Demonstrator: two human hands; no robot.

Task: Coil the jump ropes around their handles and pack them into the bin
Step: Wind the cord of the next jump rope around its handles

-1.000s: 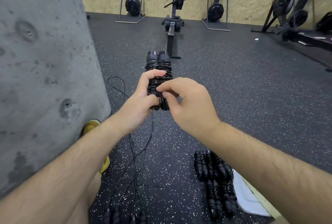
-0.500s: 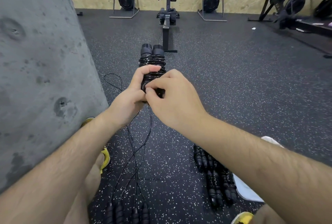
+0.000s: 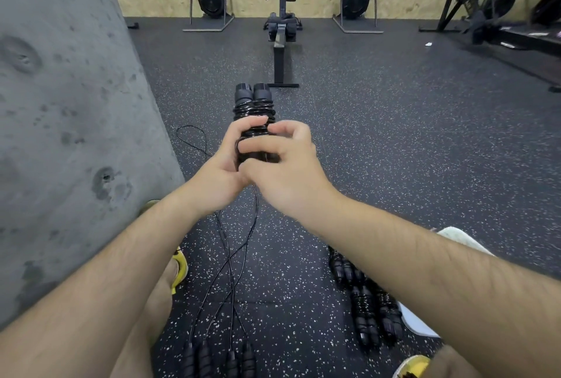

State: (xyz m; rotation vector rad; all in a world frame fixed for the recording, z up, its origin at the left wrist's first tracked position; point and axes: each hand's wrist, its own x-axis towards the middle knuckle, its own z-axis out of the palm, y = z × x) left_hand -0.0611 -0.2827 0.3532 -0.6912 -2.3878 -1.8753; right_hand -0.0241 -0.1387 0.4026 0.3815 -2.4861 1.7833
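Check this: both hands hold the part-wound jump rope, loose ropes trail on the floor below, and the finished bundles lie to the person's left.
Not quite. The head view shows the finished bundles on the person's right, not left. The rest holds: left hand and right hand hold the jump rope, loose ropes trail below.

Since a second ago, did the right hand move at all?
Yes. Judged against the rowing machine rail behind, the right hand has shifted a little leftward, its fingers now reaching across the coiled jump rope.
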